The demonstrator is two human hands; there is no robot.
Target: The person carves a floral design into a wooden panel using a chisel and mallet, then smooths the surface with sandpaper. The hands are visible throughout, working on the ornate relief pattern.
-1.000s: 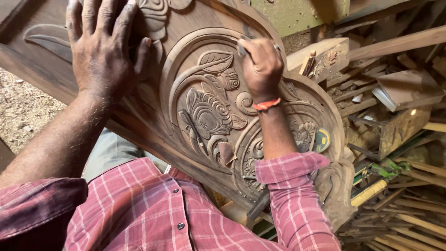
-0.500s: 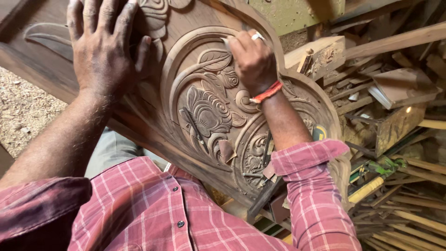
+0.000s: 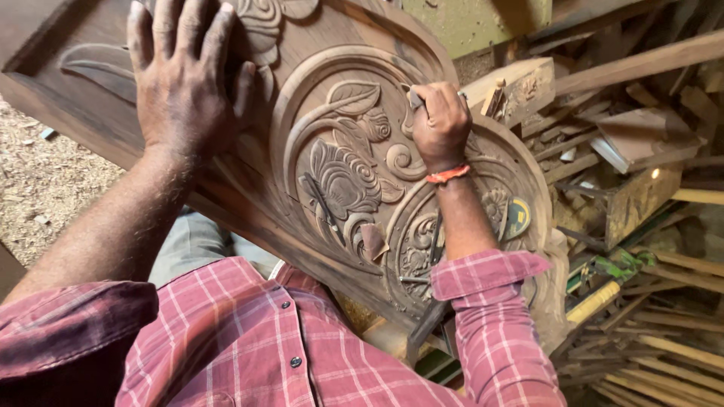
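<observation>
We've got our left hand [image 3: 185,83] flat on the carved panel [image 3: 339,173], right hand [image 3: 440,124] clenched on sandpaper [image 3: 415,98]; carving looks done, smoothing left.

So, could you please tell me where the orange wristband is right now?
In the head view, right of centre: the orange wristband circles the right hand's wrist, over the carved wooden panel.

Carved floral panel [image 3: 339,173]: dark matt wood, dusty. Shirt [image 3: 249,347]: woven plaid cloth. Offcuts [image 3: 641,143]: rough raw timber. Floor [image 3: 38,173]: coarse sawdust.
</observation>
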